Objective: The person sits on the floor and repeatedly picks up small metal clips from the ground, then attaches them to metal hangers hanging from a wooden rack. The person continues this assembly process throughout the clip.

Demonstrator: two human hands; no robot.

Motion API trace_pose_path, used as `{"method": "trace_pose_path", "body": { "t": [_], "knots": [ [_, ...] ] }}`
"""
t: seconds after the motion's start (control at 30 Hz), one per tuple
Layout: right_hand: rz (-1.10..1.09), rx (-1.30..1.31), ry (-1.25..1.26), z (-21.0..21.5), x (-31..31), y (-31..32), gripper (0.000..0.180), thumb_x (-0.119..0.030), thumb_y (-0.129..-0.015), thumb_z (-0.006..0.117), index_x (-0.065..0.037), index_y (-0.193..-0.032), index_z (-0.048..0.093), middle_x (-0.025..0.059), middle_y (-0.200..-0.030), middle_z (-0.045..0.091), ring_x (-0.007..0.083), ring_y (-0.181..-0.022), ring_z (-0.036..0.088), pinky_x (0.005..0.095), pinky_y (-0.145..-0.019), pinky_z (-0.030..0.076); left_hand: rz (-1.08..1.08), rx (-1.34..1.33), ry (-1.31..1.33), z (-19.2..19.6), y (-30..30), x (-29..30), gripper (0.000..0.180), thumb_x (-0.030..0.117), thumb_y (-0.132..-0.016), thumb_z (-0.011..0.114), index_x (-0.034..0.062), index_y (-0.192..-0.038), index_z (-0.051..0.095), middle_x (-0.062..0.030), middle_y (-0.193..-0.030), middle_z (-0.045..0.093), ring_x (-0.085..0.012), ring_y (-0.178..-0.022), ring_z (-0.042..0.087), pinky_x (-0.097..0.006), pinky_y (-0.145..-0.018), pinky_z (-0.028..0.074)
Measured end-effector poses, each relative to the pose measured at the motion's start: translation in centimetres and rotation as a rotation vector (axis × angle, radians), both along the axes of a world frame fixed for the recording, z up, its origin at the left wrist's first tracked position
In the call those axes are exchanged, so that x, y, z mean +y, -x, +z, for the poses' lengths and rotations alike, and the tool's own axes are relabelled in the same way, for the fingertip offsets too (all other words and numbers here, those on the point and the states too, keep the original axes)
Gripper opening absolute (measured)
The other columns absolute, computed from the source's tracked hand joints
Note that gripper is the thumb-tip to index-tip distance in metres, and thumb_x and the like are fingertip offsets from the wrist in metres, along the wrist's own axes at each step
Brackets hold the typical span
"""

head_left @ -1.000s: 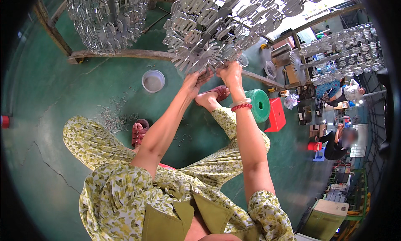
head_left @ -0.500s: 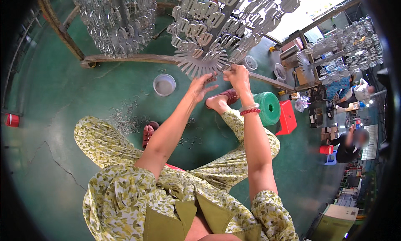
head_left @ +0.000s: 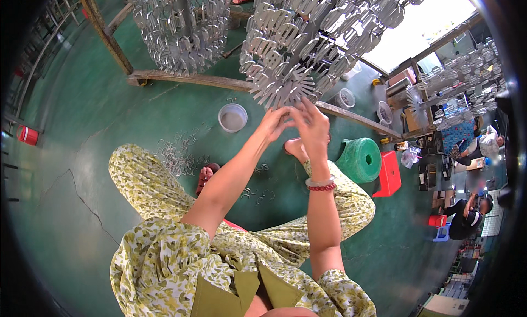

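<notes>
My left hand (head_left: 274,122) and my right hand (head_left: 313,124) meet just below a silvery rack (head_left: 282,87) with flat fins spread like a fan. Above the fins, loop-shaped metal pieces (head_left: 274,39) hang in several tiers around a central post. The left fingers are pinched together against the right fingertips; whatever lies between them is too small to make out. My right hand is bent over from the right, its fingertips close to the lowest fins and slightly blurred. Loose thin metal hooks (head_left: 178,159) are scattered on the green floor near my left knee.
A whitish bowl (head_left: 233,118) stands on the floor beside a wooden beam (head_left: 192,78). Another loaded rack (head_left: 184,37) hangs at the left. On the right are a green round stool (head_left: 359,160) and a red stool (head_left: 388,174). Two people work farther right.
My hands were apart near the fins; now they have come together, the right one having moved left and down. The whole view has shifted slightly.
</notes>
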State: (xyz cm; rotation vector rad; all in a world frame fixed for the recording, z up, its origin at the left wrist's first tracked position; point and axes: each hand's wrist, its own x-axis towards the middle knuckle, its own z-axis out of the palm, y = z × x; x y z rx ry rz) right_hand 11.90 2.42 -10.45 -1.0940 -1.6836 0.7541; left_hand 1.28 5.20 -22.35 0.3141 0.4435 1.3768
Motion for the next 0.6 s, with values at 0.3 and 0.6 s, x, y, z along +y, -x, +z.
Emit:
{"method": "trace_pose_path", "body": {
  "t": [0.3, 0.6],
  "knots": [
    [-0.142, -0.105, 0.066, -1.0, 2.0, 2.9, 0.023, -0.017, -0.089, 0.058, 0.006, -0.089, 0.064, 0.0188, -0.078, 0.069, 0.0273, -0.069, 0.069, 0.0367, -0.062, 0.052, 0.001, 0.035, 0.035, 0.4, -0.3, -1.1, 0.025, 0.016, -0.088, 0.061, 0.0098, -0.111, 0.061, -0.0032, -0.109, 0.064, -0.0176, -0.104, 0.059, -0.049, -0.091, 0.045],
    [-0.064, -0.157, 0.188, 0.7, 2.3, -0.6, 0.021, -0.013, -0.091, 0.057, 0.005, -0.081, 0.063, 0.0136, -0.071, 0.068, 0.0174, -0.063, 0.069, 0.0265, -0.046, 0.052, 0.019, -0.178, -0.054, 0.6, 2.4, -3.6, 0.044, 0.014, -0.092, 0.054, 0.0047, -0.134, 0.046, -0.0137, -0.132, 0.054, -0.0277, -0.123, 0.050, -0.049, -0.101, 0.041]
  ]
}}
